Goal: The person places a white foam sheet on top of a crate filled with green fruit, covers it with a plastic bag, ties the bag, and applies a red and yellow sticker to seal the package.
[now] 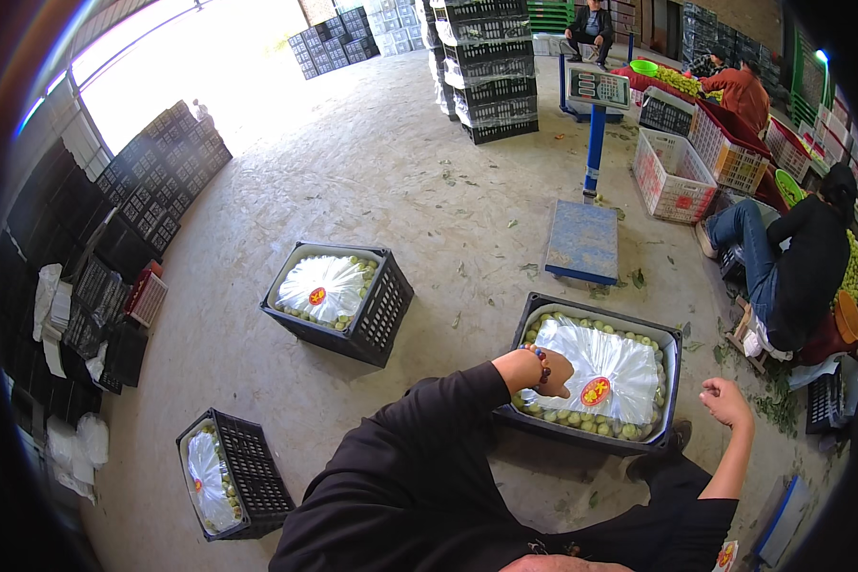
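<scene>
Directly before me on the floor is a black plastic crate of round green fruit. Gathered clear plastic film covers most of the fruit, with a red and yellow oval sticker on it. My left hand, with a beaded bracelet at the wrist, is at the film's left part, just left of the sticker; its fingers are bent down and partly hidden. To the right of the crate, my right hand is raised off it with fingers curled loosely, and no object shows in it.
Two similar filled crates stand to the left. Beyond my crate is a blue platform scale. A person sits at the right near fruit and white crates. Stacked black crates stand farther back.
</scene>
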`<state>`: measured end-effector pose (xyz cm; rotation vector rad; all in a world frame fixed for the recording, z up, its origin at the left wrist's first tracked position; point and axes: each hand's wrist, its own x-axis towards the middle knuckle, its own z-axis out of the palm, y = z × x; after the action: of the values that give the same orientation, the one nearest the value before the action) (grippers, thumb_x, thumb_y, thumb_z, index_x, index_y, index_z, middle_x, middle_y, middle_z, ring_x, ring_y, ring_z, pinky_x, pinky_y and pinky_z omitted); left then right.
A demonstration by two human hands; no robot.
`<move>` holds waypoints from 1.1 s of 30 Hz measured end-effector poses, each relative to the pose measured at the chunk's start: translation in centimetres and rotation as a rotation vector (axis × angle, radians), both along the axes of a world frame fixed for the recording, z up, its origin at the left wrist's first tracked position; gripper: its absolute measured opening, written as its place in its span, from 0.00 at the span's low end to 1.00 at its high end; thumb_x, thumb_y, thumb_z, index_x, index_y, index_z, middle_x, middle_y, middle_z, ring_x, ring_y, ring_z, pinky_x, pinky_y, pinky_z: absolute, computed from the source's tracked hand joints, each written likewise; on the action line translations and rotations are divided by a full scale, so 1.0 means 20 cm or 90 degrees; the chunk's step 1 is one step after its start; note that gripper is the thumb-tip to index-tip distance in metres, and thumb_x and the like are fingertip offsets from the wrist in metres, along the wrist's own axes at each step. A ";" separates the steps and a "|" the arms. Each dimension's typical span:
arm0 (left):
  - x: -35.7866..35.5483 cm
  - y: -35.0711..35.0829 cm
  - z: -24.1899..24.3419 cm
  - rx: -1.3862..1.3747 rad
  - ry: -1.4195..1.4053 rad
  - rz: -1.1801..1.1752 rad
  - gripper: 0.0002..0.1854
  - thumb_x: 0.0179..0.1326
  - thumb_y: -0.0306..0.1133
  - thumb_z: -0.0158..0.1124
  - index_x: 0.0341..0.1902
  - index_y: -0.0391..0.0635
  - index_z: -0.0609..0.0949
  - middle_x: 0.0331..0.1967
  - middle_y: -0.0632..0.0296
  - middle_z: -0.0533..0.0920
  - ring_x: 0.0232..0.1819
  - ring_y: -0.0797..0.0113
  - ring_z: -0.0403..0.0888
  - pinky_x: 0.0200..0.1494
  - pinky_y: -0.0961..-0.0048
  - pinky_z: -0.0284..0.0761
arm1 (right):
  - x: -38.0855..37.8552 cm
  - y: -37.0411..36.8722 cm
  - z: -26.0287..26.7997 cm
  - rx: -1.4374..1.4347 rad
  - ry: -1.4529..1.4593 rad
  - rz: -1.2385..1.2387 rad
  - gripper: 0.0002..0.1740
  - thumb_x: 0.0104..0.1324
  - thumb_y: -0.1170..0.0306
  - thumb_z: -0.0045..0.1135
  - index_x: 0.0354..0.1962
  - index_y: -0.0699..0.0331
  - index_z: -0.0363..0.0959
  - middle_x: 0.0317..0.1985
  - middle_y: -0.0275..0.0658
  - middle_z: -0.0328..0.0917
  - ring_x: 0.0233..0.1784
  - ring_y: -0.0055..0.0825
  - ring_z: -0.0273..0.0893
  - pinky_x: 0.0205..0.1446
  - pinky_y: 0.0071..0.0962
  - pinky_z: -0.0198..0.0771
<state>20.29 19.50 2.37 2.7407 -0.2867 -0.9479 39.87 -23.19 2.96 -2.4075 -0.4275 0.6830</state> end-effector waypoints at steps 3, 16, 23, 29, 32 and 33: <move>0.00 0.00 -0.01 -0.002 -0.004 -0.002 0.31 0.73 0.55 0.62 0.58 0.35 0.83 0.54 0.41 0.87 0.59 0.39 0.85 0.62 0.48 0.78 | 0.00 0.00 0.00 0.005 -0.002 0.005 0.22 0.69 0.70 0.68 0.57 0.73 0.80 0.41 0.40 0.87 0.43 0.26 0.83 0.48 0.31 0.79; 0.01 0.00 -0.03 -0.002 -0.004 -0.008 0.31 0.73 0.55 0.63 0.58 0.35 0.83 0.54 0.41 0.87 0.59 0.39 0.85 0.62 0.48 0.78 | 0.01 0.00 -0.01 -0.002 -0.002 0.007 0.22 0.68 0.70 0.68 0.57 0.73 0.80 0.41 0.40 0.87 0.42 0.27 0.83 0.48 0.31 0.79; 0.00 -0.01 0.00 0.008 0.009 -0.011 0.32 0.73 0.56 0.62 0.58 0.35 0.83 0.54 0.41 0.87 0.58 0.38 0.85 0.62 0.47 0.78 | 0.02 -0.01 -0.03 0.002 0.013 -0.004 0.22 0.68 0.70 0.68 0.57 0.73 0.80 0.41 0.40 0.86 0.43 0.27 0.83 0.48 0.32 0.79; 0.00 -0.01 -0.01 0.007 -0.005 -0.019 0.32 0.73 0.56 0.62 0.57 0.35 0.83 0.54 0.41 0.87 0.58 0.38 0.85 0.62 0.47 0.78 | 0.02 -0.01 -0.03 0.003 0.018 -0.003 0.22 0.68 0.70 0.68 0.57 0.73 0.79 0.41 0.40 0.86 0.43 0.27 0.83 0.48 0.32 0.79; 0.01 -0.01 -0.03 -0.001 -0.004 -0.018 0.31 0.73 0.56 0.62 0.57 0.34 0.83 0.54 0.41 0.87 0.58 0.39 0.85 0.62 0.47 0.78 | 0.02 -0.01 -0.03 0.005 0.020 -0.004 0.23 0.68 0.70 0.68 0.57 0.73 0.79 0.41 0.39 0.86 0.43 0.27 0.83 0.48 0.32 0.79; 0.01 -0.01 -0.04 0.000 -0.004 -0.016 0.31 0.73 0.56 0.63 0.57 0.34 0.84 0.54 0.41 0.87 0.58 0.38 0.85 0.62 0.47 0.78 | 0.02 -0.01 -0.03 0.005 0.010 0.007 0.23 0.68 0.70 0.68 0.57 0.73 0.79 0.41 0.39 0.86 0.43 0.27 0.83 0.48 0.32 0.79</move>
<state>20.42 19.33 1.65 2.7461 -0.3239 -0.9468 40.24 -23.29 2.33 -2.3923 -0.4363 0.7022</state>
